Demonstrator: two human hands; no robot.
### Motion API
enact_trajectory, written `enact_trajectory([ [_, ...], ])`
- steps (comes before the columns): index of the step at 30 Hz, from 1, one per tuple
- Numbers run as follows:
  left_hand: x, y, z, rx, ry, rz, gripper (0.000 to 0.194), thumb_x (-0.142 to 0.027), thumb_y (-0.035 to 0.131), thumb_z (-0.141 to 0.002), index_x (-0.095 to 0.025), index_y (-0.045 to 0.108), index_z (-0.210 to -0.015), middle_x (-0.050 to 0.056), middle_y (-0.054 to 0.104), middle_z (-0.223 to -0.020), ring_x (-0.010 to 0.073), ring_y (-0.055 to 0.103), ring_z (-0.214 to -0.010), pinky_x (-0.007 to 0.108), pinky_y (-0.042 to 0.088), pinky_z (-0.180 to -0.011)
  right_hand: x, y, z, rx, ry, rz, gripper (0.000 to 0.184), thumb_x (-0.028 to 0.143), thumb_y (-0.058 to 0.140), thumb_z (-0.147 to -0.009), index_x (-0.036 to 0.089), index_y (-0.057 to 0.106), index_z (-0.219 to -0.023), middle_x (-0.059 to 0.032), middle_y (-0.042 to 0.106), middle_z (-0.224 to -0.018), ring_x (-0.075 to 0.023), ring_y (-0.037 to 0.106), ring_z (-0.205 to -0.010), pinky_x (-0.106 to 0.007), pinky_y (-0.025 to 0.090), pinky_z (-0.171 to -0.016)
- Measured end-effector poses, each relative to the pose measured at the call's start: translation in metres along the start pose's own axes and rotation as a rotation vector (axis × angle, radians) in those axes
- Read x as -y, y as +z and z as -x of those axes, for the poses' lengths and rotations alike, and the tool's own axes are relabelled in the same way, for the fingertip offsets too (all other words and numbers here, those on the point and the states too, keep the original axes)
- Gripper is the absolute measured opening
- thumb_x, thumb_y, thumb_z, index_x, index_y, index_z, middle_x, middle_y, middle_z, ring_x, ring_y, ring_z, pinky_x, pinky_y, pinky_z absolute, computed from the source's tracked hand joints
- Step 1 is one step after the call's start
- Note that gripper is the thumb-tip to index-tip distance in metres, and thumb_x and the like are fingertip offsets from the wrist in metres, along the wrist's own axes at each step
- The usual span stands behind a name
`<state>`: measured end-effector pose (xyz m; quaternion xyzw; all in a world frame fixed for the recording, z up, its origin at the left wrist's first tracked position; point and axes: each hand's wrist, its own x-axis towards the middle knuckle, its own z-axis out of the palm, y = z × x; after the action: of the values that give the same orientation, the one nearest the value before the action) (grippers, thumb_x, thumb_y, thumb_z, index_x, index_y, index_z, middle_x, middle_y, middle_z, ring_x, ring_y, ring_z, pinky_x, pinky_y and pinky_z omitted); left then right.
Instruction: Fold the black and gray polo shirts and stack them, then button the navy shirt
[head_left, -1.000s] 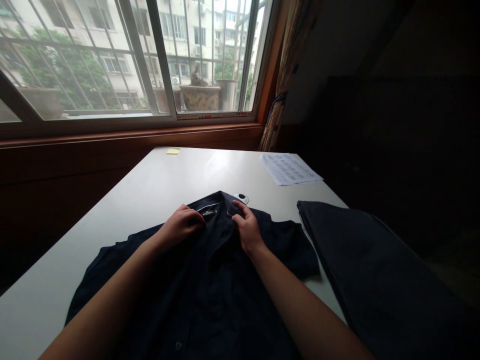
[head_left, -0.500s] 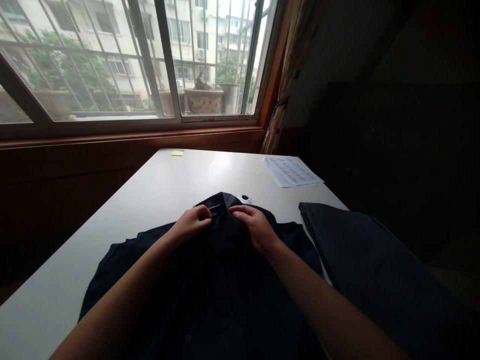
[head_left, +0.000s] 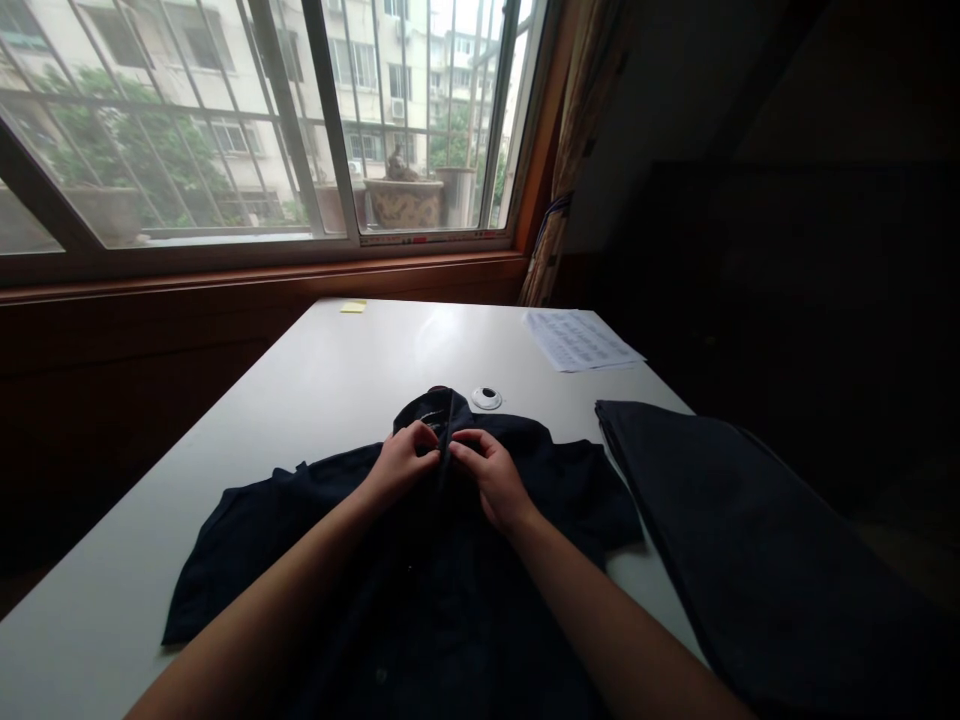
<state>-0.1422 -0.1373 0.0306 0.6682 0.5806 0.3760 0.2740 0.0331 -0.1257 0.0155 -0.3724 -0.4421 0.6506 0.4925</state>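
A dark navy shirt is spread on the white table, its collar at the far end and its sleeves out to both sides. Just below the collar, my left hand pinches the front edge of the shirt. Close beside it on the right, my right hand pinches the facing edge, with thumb and forefinger together. Only a small gap lies between the two hands. A pale button shows faintly lower on the dark front. My forearms cover parts of both sides of the shirt.
The white table carries a folded dark cloth on the right. Printed sheets lie at the far right corner, a yellow note at the far left. A round cable-hole cover sits beyond the collar. A window stands behind.
Both hands have come closer together and slightly nearer to me, drawing the shirt's front edges together. The collar now stands narrower, and the round cover is fully visible.
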Motion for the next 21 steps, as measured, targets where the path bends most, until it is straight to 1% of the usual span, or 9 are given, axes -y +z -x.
enact_trajectory([
  [3,0.0021,0.004,0.001,-0.03,-0.001,0.018,0.013,-0.026,0.065,-0.078,-0.023,0.063,-0.09,0.002,0.071,-0.094,0.0218,0.068,-0.095,0.034,0.053,-0.085,0.0008,-0.0057,0.0015,0.017,-0.05,0.19,0.036,0.031,0.08,-0.07,0.021,0.067,-0.103,-0.0031,0.073,-0.094,-0.0228,0.068,-0.091,-0.036,0.053,-0.083],
  [6,0.0011,0.0043,0.0018,-0.035,-0.009,0.05,0.015,-0.025,0.065,-0.079,-0.022,0.063,-0.093,0.002,0.072,-0.096,0.0221,0.068,-0.097,0.036,0.052,-0.088,0.0034,-0.0081,0.0027,-0.008,-0.117,0.337,0.033,0.028,0.076,-0.073,0.022,0.065,-0.104,-0.0036,0.073,-0.095,-0.0229,0.068,-0.089,-0.036,0.054,-0.081],
  [10,-0.0005,0.0049,0.0028,-0.02,-0.015,0.0,0.015,-0.025,0.065,-0.08,-0.022,0.063,-0.095,0.003,0.072,-0.098,0.0236,0.067,-0.099,0.039,0.051,-0.091,0.0071,-0.0065,0.0069,-0.064,-0.252,0.364,0.029,0.028,0.07,-0.079,0.023,0.064,-0.107,-0.0029,0.071,-0.095,-0.0214,0.069,-0.087,-0.034,0.055,-0.08],
  [12,-0.0001,0.0059,0.0031,-0.014,-0.005,-0.039,0.013,-0.025,0.065,-0.081,-0.023,0.064,-0.094,0.003,0.072,-0.098,0.024,0.066,-0.098,0.04,0.05,-0.092,0.0086,-0.0048,0.0091,-0.04,-0.304,0.386,0.029,0.028,0.068,-0.081,0.024,0.063,-0.109,-0.0028,0.072,-0.097,-0.021,0.07,-0.088,-0.033,0.055,-0.081],
  [14,0.0006,0.0068,0.0032,-0.01,0.008,-0.071,0.013,-0.025,0.065,-0.081,-0.023,0.064,-0.093,0.003,0.072,-0.097,0.0241,0.066,-0.098,0.041,0.049,-0.093,0.0095,-0.0034,0.0101,0.01,-0.344,0.472,0.027,0.025,0.067,-0.08,0.025,0.065,-0.108,-0.0025,0.072,-0.1,-0.0211,0.07,-0.09,-0.033,0.054,-0.084],
  [17,0.0019,0.0073,0.003,-0.004,0.015,-0.077,0.014,-0.026,0.066,-0.08,-0.023,0.065,-0.094,0.003,0.072,-0.097,0.024,0.066,-0.097,0.041,0.049,-0.094,0.009,-0.0024,0.0092,0.022,-0.382,0.627,0.025,0.02,0.065,-0.079,0.024,0.067,-0.103,-0.0021,0.072,-0.098,-0.0214,0.069,-0.092,-0.034,0.053,-0.086],
  [21,0.0041,0.0047,0.002,0.023,0.001,0.011,0.02,-0.026,0.068,-0.078,-0.022,0.066,-0.098,0.004,0.073,-0.099,0.0245,0.067,-0.098,0.04,0.05,-0.092,0.0058,-0.0041,0.0059,-0.027,-0.36,0.681,0.027,0.017,0.062,-0.077,0.023,0.066,-0.103,-0.002,0.071,-0.095,-0.0198,0.068,-0.083,-0.032,0.053,-0.08],
])
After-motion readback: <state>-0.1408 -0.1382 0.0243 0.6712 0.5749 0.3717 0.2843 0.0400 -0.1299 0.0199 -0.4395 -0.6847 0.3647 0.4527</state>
